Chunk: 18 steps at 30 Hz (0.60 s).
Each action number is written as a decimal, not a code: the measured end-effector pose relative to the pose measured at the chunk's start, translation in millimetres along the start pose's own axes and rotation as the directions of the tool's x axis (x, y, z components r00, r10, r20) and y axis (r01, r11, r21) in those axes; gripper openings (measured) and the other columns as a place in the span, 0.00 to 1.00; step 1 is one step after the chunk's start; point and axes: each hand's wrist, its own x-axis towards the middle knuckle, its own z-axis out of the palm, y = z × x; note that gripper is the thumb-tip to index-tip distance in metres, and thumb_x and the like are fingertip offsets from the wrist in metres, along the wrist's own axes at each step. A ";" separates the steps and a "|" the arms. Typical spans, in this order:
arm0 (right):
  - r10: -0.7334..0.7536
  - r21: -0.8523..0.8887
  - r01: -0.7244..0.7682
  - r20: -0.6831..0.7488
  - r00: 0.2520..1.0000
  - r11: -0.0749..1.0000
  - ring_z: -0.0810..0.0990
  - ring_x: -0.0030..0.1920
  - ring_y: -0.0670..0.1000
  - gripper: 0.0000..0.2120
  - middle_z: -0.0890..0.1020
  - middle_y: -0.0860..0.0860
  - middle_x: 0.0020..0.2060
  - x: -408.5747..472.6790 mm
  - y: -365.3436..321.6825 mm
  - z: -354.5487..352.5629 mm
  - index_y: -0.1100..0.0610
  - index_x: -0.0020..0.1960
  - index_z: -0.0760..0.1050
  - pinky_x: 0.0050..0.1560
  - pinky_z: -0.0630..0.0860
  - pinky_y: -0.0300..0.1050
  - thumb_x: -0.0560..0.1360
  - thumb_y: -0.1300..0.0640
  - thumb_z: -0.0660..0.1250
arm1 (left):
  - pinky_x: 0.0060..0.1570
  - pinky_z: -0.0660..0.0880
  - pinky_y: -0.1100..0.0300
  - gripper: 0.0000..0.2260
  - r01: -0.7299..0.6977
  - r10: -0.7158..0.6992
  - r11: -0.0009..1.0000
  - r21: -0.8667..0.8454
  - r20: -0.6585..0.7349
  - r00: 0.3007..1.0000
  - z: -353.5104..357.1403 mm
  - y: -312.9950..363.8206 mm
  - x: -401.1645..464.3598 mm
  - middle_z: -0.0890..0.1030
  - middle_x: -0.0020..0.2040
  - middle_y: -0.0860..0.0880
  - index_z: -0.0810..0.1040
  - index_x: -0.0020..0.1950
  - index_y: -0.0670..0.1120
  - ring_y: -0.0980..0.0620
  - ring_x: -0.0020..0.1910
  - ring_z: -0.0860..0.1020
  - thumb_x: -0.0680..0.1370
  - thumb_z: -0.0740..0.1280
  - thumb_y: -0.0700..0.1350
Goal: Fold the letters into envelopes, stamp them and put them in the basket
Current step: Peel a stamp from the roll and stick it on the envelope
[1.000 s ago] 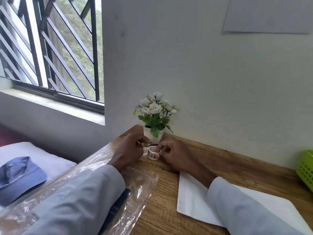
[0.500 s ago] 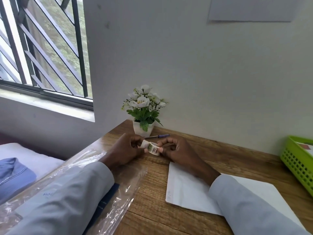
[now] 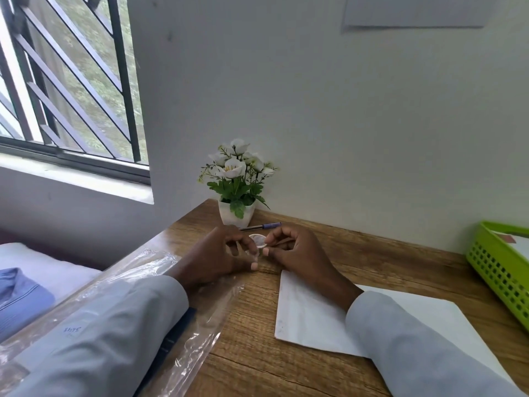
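A small roll of stamps [image 3: 257,239] is held just above the wooden desk [image 3: 357,262], in front of the flower pot. My right hand [image 3: 297,249] pinches the roll between thumb and fingers. My left hand [image 3: 220,253] pinches the loose strip that hangs from the roll. A white envelope [image 3: 309,313] lies flat on the desk under my right forearm. The green basket [image 3: 498,267] stands at the right edge with a white envelope inside it.
A white pot of artificial flowers [image 3: 237,193] stands at the back by the wall, with a blue pen [image 3: 264,226] lying beside it. A clear plastic sleeve [image 3: 197,313] lies under my left forearm. A barred window is at the left.
The camera has shifted, bringing the basket and pen into view. Both hands have stayed on the roll, which has turned, and my left fingers have drawn the strip downwards.
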 end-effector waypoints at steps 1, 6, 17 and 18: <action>0.012 0.023 -0.012 0.004 1.000 1.000 0.81 0.39 0.42 0.06 0.84 0.48 0.41 0.0 0.7 -0.4 0.55 0.44 0.82 0.39 0.76 0.31 0.70 0.63 0.76 | 0.46 0.79 0.54 0.10 -0.020 0.020 0.999 0.028 0.003 1.000 1.3 0.2 -0.1 0.79 0.50 0.58 0.83 0.45 0.57 0.55 0.48 0.77 0.66 0.79 0.51; 0.049 0.080 -0.048 0.000 0.999 0.996 0.80 0.38 0.38 0.05 0.85 0.48 0.42 -1.9 -1.9 -0.7 0.57 0.46 0.84 0.38 0.76 0.30 0.72 0.58 0.75 | 0.55 0.77 0.62 0.13 -0.097 0.100 0.994 0.060 -0.050 0.994 2.8 -2.2 0.0 0.75 0.58 0.58 0.83 0.45 0.56 0.59 0.58 0.74 0.71 0.75 0.37; -0.076 -0.221 0.073 -0.005 0.997 0.973 0.80 0.37 0.41 0.04 0.85 0.45 0.38 -1.9 -1.2 9.7 0.55 0.44 0.85 0.35 0.71 0.30 0.71 0.55 0.75 | 0.46 0.80 0.63 0.22 -0.037 0.037 0.999 -0.006 -0.078 0.996 8.0 2.6 4.4 0.80 0.51 0.61 0.77 0.59 0.53 0.61 0.46 0.80 0.70 0.75 0.35; -0.080 -0.213 0.076 -0.010 0.997 0.974 0.80 0.38 0.41 0.03 0.85 0.46 0.39 -1.8 -0.5 9.3 0.55 0.44 0.85 0.36 0.71 0.29 0.72 0.57 0.74 | 0.46 0.78 0.65 0.23 -0.043 0.044 0.999 0.011 -0.086 0.995 8.2 2.1 4.6 0.81 0.51 0.61 0.77 0.60 0.53 0.62 0.46 0.79 0.70 0.75 0.35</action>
